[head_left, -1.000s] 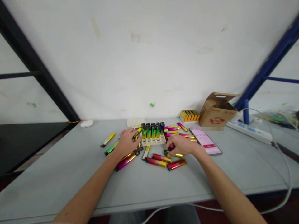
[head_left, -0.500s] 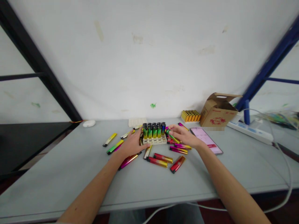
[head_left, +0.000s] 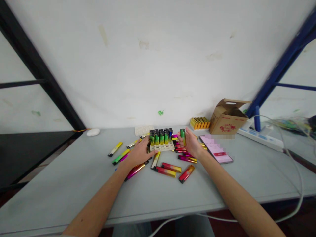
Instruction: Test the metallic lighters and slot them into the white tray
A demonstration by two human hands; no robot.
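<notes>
A white slotted tray point(head_left: 162, 147) holds several upright lighters point(head_left: 161, 136), mostly green-yellow with black tops, and has free slots along its front. My left hand point(head_left: 141, 152) grips the tray's left side, the thumb at its front corner. Just right of the tray, my right hand point(head_left: 191, 142) is closed on a green-yellow lighter point(head_left: 183, 136), held upright in the air. Loose lighters lie all around: a yellow-white one point(head_left: 155, 160) in front of the tray, red-gold ones point(head_left: 166, 171) nearer me, and a green-yellow one point(head_left: 120, 156) to the left.
Behind stand another white tray point(head_left: 144, 129) and a block of yellow-orange lighters point(head_left: 200, 122). On the right are a cardboard box point(head_left: 228, 120), a phone point(head_left: 217, 149), and a white power strip point(head_left: 261, 140) with cables. A white case point(head_left: 93, 132) lies at the back left.
My right hand has turned the green-yellow lighter from slanting to upright and lifted it slightly. My left hand stays at the tray.
</notes>
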